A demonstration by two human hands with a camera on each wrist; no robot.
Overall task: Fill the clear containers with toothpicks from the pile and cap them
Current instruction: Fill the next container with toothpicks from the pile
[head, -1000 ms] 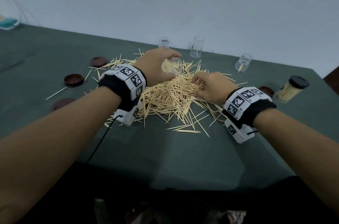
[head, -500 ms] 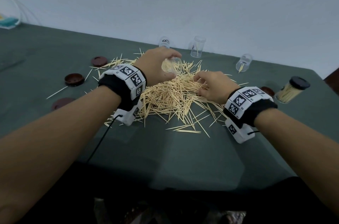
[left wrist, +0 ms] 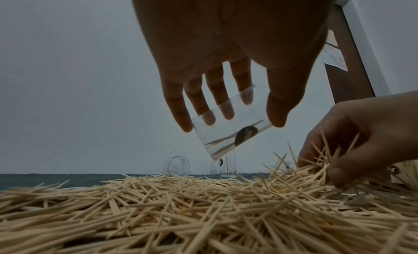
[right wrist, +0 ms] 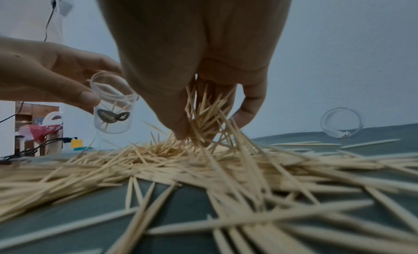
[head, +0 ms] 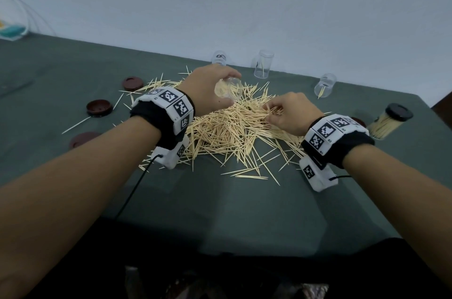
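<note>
A big pile of toothpicks (head: 230, 127) lies on the dark green table (head: 73, 73). My left hand (head: 210, 93) holds a clear container (head: 228, 89) tilted above the pile, fingers and thumb round its wall; a few toothpicks lie inside the container (left wrist: 230, 134). My right hand (head: 291, 112) sits on the pile's right side and pinches a bunch of toothpicks (right wrist: 203, 115) between thumb and fingers. The held container (right wrist: 112, 107) hangs to the left of that hand.
Three more clear containers stand or lie at the back: (head: 219, 57), (head: 263, 63), (head: 325, 84). A filled, capped container (head: 389, 122) lies at the right. Dark red caps (head: 99, 108), (head: 132, 83), (head: 83, 138) lie left of the pile; another cap (head: 358, 121) lies right.
My right hand has closed on a bunch of toothpicks and lifted slightly from the pile. The left hand with the container has stayed where it was.
</note>
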